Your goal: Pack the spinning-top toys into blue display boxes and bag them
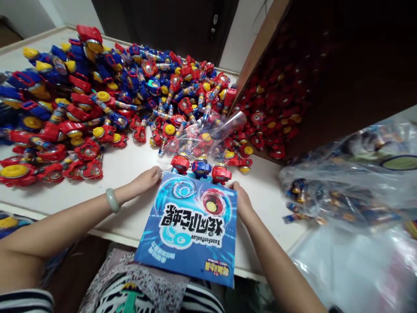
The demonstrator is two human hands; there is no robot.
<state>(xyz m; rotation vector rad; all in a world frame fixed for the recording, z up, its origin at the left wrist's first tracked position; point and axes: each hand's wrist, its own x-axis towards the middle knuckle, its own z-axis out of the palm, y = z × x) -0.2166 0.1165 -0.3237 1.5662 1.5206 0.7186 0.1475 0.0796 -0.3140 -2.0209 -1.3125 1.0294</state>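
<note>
A blue printed cardboard box [192,256] lies in front of me, its large panel tilted down over the table's near edge and its lettering upside down. Behind the panel, red and blue spinning-top toys [201,167] stand in a row, with clear plastic film [224,134] rising over them. My left hand [151,177] is closed at the box's far left corner, by the film. At the right side, my right hand [241,200] grips the box edge, its fingers partly hidden behind it.
A big heap of red, blue and yellow toys [107,95] covers the back and left of the white table [130,158]. More toys spill from a large cardboard carton [260,43] at right. Clear plastic bags [352,174] with small packets lie further right.
</note>
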